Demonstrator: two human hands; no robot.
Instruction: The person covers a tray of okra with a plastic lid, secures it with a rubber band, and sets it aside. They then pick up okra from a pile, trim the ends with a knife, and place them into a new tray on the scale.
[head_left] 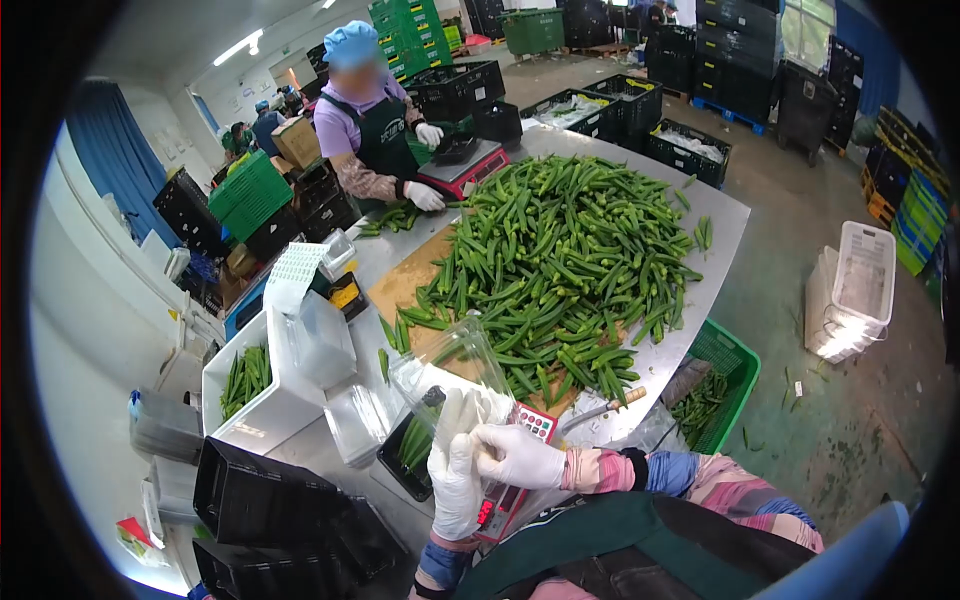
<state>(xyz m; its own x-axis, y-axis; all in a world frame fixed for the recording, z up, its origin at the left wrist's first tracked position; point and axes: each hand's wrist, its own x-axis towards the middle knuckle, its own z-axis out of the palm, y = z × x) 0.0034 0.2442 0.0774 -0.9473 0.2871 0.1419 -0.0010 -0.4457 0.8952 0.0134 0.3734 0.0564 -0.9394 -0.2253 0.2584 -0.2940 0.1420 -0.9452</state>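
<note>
Both of my hands wear white gloves and meet close together over a red digital scale (533,424). My left hand (456,480) has its fingers pointing up and holds the near edge of a clear plastic lid (468,350). My right hand (522,456) is closed in a pinch against the left fingers; what it pinches is hidden. A black tray (392,462) with okra pods (414,443) in it lies just left of my left hand, partly covered by the lid and hand. Beyond the lid spreads a large heap of okra (560,260) on the metal table (722,212).
A knife (605,410) lies right of the scale. Left are a white bin (283,408) of okra, clear lids (355,422) and stacked black trays (270,490). A green crate (738,372) stands below the table's right edge. Across it, a gloved co-worker (375,130) stands at another scale (470,170).
</note>
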